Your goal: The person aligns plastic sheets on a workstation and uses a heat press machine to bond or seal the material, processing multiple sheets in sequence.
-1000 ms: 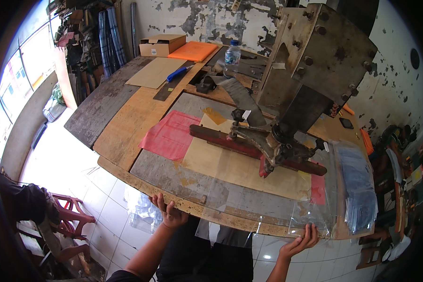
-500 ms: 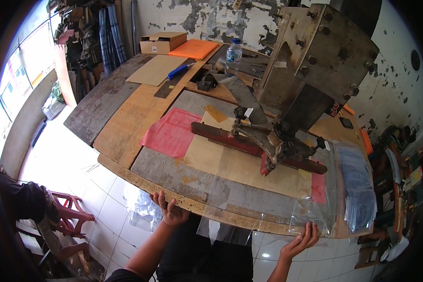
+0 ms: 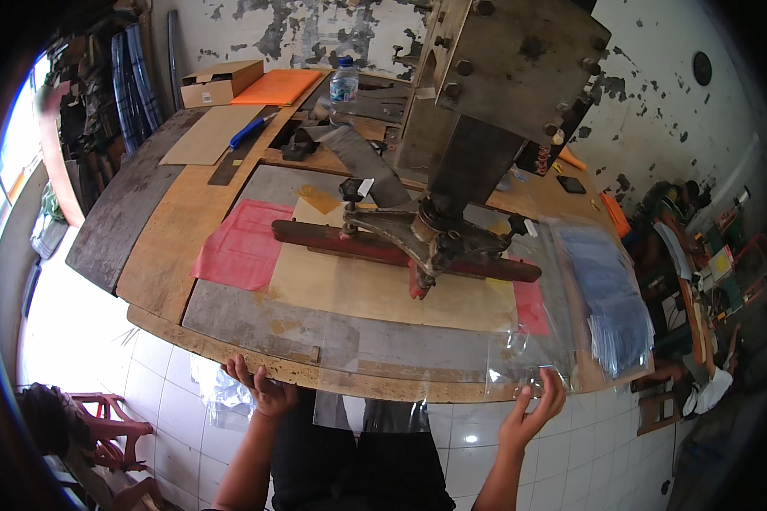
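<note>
My left hand (image 3: 264, 390) rests at the front edge of the wooden worktable (image 3: 158, 324), fingers raised and apart, holding nothing. Thumb and fingers of my right hand (image 3: 533, 410) close on the edge of a clear plastic sheet (image 3: 516, 356) at the table's front right. Part of the clear plastic hangs over the front edge between my hands. Above the grey plate (image 3: 239, 319) stands a heavy metal press (image 3: 520, 60); its long reddish-brown bar (image 3: 383, 245) lies across a beige sheet (image 3: 349, 285). Pink pieces (image 3: 239, 247) show at both ends of the beige sheet.
A stack of bluish clear plastic sheets (image 3: 605, 298) lies on the right. At the back are a cardboard box (image 3: 217, 85), an orange folder (image 3: 281, 87), a blue-handled cutter (image 3: 247, 134) and a water bottle (image 3: 343, 83). A red stool (image 3: 115, 430) stands at lower left.
My view has turned, so the table and press sit farther left in the picture. Both hands stay close to the front edge, and the press bar looks unmoved over the beige sheet.
</note>
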A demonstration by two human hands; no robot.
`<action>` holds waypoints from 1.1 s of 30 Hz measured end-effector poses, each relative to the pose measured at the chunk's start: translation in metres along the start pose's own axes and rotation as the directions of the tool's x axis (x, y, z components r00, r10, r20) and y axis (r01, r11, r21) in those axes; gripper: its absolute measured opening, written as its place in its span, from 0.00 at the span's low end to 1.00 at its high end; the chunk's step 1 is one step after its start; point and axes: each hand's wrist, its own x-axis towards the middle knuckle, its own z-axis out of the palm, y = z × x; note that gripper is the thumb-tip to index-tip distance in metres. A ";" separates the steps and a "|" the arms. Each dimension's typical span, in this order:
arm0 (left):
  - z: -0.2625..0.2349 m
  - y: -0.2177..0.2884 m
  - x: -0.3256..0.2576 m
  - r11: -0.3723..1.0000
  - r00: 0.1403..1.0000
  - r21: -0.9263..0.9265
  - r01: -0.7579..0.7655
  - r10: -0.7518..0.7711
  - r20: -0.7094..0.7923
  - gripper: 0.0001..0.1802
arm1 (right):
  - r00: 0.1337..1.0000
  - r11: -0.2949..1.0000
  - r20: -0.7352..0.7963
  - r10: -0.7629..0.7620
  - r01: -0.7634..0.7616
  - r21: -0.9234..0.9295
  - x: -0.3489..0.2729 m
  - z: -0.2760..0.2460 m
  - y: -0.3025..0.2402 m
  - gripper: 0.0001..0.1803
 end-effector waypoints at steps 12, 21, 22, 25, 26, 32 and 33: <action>-0.011 0.010 0.011 1.000 1.000 -0.006 -0.001 0.001 -0.005 0.35 | 0.958 0.996 0.279 -0.065 0.077 -0.034 0.081 0.013 -0.015 0.23; -0.042 0.027 0.028 0.993 0.985 -0.079 0.090 -0.077 0.155 0.35 | 0.885 0.987 0.466 -0.008 -0.069 0.148 0.114 0.058 0.014 0.19; -0.045 0.029 0.031 0.992 0.981 -0.086 0.096 -0.080 0.179 0.35 | 0.887 0.987 0.463 -0.008 -0.068 0.147 0.115 0.062 0.018 0.19; -0.051 0.032 0.036 0.990 0.974 -0.098 0.105 -0.082 0.210 0.36 | 0.900 0.988 0.434 -0.034 -0.035 0.151 0.121 0.065 0.025 0.17; -0.051 0.033 0.038 0.989 0.972 -0.106 0.105 -0.079 0.220 0.36 | 0.893 0.974 0.449 -0.020 -0.084 0.210 0.123 0.063 0.028 0.15; -0.066 0.042 0.049 0.984 0.969 -0.100 0.144 -0.120 0.218 0.29 | 0.892 0.895 0.452 -0.018 -0.187 0.404 0.113 -0.006 -0.015 0.10; -0.072 0.045 0.054 0.985 0.968 -0.101 0.142 -0.117 0.222 0.29 | 0.892 0.881 0.451 0.012 -0.223 0.417 0.104 -0.019 -0.022 0.09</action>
